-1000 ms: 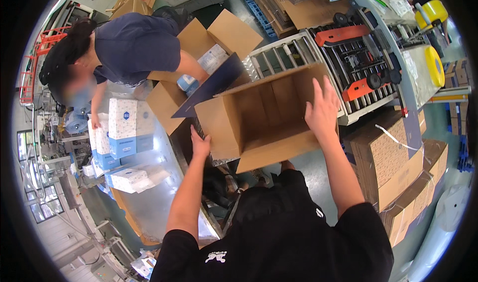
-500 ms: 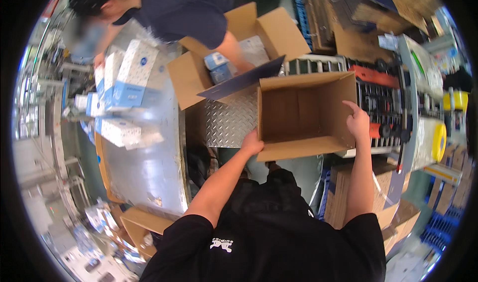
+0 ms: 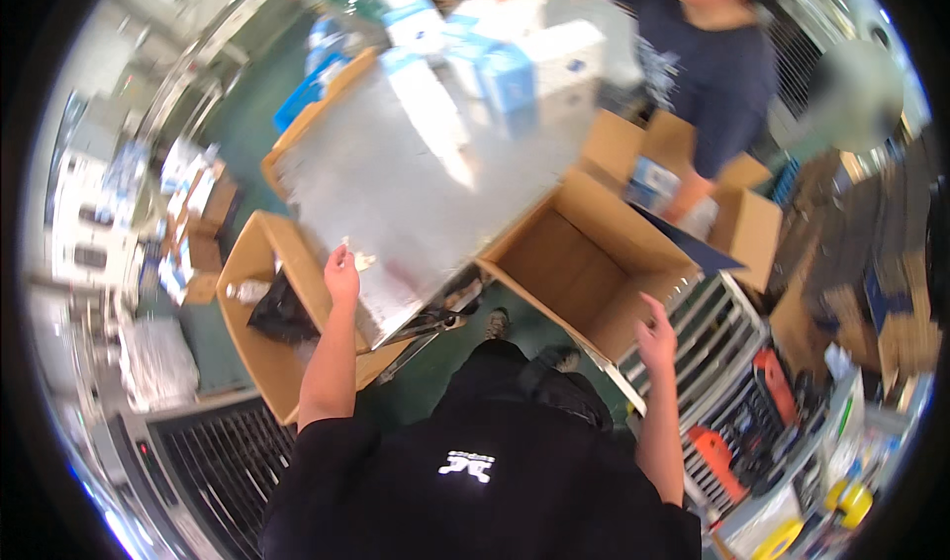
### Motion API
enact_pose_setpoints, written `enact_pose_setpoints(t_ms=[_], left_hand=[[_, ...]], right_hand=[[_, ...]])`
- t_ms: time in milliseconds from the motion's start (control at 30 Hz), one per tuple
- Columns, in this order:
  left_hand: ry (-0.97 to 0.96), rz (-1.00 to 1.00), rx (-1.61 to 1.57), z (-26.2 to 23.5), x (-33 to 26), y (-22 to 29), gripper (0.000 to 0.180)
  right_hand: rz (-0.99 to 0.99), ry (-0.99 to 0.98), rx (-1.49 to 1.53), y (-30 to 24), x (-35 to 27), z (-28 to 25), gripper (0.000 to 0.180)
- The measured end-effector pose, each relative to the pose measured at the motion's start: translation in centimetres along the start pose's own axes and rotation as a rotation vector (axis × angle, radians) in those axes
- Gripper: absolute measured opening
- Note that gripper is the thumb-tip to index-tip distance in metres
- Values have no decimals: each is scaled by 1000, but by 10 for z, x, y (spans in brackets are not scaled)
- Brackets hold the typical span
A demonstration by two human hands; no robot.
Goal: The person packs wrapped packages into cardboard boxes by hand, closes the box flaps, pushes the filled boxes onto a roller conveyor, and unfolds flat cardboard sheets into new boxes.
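Observation:
An open, empty-looking brown cardboard box [image 3: 564, 253] stands in front of me, between the metal table and the roller conveyor. My right hand [image 3: 655, 340] is at its right side wall, index finger stretched out and thumb apart. Whether it touches the cardboard, I cannot tell. Over the near left corner of the metal-topped table [image 3: 386, 189], my left hand [image 3: 342, 275] has its fingers drawn together at a small pale scrap [image 3: 364, 261]. What sits between those fingertips is too small to make out.
White and blue cartons [image 3: 505, 75] crowd the table's far end. Across from me, a co-worker [image 3: 712, 75] reaches into another open box [image 3: 747, 219]. A bin-like cardboard box [image 3: 267, 313] with a black bag stands at left. The roller conveyor [image 3: 708, 347] runs at right.
My view has swung left. My left hand has left the box's edge and moved to the table's near corner. The right hand stays by the box. The co-worker still reaches into the other box.

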State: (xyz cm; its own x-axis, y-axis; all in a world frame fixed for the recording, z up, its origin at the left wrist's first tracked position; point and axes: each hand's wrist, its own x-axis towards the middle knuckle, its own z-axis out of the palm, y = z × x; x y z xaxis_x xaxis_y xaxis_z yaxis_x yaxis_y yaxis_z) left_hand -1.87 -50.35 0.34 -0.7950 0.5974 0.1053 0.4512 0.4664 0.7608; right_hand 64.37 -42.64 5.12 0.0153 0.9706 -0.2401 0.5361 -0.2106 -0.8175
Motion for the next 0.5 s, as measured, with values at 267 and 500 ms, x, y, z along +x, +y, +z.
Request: enact_pose_setpoints(t_ms=[267,500], left_hand=[[-85,-999,-347,-127,-70,-193,28],[-1082,-435,744,-117,-130,-346,62]], right_hand=[[-32,127,-67,45,-32,-42,48],[66,80,-329,50,-37,-43,46]])
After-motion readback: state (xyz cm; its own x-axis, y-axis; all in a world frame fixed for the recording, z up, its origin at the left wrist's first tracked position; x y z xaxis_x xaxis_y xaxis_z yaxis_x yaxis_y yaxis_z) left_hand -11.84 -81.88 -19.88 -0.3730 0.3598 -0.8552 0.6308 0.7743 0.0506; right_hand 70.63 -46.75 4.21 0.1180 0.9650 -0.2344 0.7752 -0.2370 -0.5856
